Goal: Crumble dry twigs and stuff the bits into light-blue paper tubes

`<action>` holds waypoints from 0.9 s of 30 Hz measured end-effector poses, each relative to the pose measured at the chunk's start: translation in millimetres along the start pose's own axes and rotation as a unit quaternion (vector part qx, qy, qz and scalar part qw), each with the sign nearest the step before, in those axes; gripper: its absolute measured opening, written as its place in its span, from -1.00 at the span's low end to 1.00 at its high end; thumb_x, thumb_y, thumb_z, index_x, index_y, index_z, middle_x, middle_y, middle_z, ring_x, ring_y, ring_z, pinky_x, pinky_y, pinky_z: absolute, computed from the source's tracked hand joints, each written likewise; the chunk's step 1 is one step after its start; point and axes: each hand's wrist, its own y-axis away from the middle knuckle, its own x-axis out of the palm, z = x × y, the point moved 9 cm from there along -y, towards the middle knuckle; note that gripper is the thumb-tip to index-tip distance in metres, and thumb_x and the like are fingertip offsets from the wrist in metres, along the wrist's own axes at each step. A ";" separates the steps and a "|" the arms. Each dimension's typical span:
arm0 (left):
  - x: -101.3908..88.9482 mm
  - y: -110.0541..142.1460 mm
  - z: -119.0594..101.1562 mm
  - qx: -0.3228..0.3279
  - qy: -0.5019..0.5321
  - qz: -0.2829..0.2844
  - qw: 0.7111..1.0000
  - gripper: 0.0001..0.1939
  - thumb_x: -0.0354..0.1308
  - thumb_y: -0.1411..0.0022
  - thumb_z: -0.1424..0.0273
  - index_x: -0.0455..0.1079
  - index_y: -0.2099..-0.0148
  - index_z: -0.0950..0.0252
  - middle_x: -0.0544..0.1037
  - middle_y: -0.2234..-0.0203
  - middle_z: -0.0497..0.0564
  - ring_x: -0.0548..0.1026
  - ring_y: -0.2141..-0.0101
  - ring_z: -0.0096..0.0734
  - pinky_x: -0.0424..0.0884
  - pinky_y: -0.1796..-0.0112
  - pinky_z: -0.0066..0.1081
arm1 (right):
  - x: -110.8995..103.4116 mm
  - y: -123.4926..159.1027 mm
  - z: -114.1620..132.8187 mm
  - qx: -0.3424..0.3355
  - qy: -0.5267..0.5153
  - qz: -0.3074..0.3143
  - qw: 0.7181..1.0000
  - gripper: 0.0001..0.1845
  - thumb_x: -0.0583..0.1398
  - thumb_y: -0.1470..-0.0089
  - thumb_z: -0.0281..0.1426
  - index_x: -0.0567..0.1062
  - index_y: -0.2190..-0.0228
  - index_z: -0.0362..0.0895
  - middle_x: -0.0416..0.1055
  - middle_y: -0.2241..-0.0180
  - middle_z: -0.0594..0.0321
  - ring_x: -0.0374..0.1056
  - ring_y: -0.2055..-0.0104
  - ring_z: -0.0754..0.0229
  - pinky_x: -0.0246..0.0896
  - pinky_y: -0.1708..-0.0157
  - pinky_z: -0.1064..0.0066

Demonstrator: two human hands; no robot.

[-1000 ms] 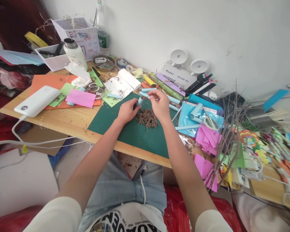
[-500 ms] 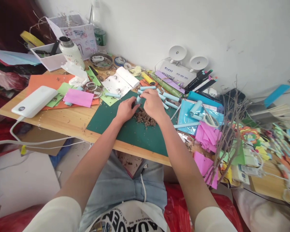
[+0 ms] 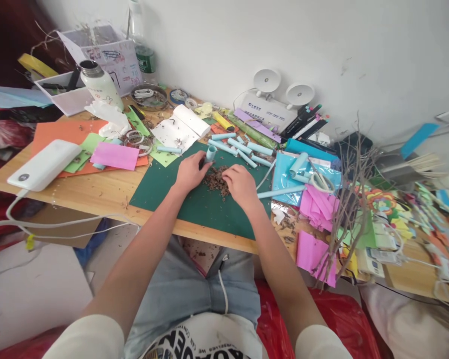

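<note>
My left hand (image 3: 190, 171) is closed on a short light-blue paper tube (image 3: 211, 153), which stands upright on the dark green mat (image 3: 160, 192). Just right of it lies a heap of brown, crumbly dried plant bits (image 3: 216, 182). The fingertips of my right hand (image 3: 241, 185) are pinched together at the heap's right edge; they seem to have some of the bits between them, though the fingers hide most of it. Behind my hands, several thin light-blue paper rolls (image 3: 243, 145) lie at the back of the mat.
A white power bank (image 3: 45, 164) with a cable rests at the left, near pink paper (image 3: 114, 155) and a white bottle (image 3: 102, 86). Bare branches (image 3: 353, 199), pink crepe paper (image 3: 317, 207) and a blue packet (image 3: 284, 169) crowd the right. A white router (image 3: 267, 112) stands against the wall.
My right hand has moved from the mouth of the paper tube down to the heap of plant bits. My left hand still holds the tube. The whole view has shifted slightly.
</note>
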 end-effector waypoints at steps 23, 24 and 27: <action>0.3 -0.4 -0.2 0.005 0.000 0.005 1.000 -0.79 0.09 -0.28 0.19 0.37 0.19 0.21 0.56 0.35 0.04 0.48 0.36 -0.25 0.31 0.33 -0.35 | -13.1 5.7 -19.7 0.041 -0.077 -0.052 0.995 -0.72 0.10 -0.15 -0.51 0.58 0.19 -0.08 0.53 0.21 0.14 0.43 0.20 0.08 0.31 0.11 0.24; 0.5 -0.3 -0.1 0.005 0.000 0.005 1.000 -0.79 0.09 -0.28 0.18 0.37 0.18 0.21 0.57 0.34 0.05 0.49 0.35 -0.25 0.31 0.32 -0.35 | -19.3 6.1 -21.2 0.045 -0.094 -0.075 0.992 -0.71 0.10 -0.14 -0.51 0.56 0.16 -0.08 0.53 0.21 0.15 0.43 0.22 0.10 0.31 0.11 0.24; 0.3 0.1 0.0 0.002 0.001 0.003 1.000 -0.79 0.09 -0.28 0.19 0.38 0.16 0.20 0.57 0.33 0.05 0.49 0.34 -0.24 0.33 0.31 -0.34 | -31.0 5.5 -24.1 0.059 -0.112 -0.108 0.986 -0.79 0.15 -0.11 -0.44 0.56 0.24 -0.08 0.52 0.29 0.17 0.40 0.32 0.12 0.31 0.19 0.26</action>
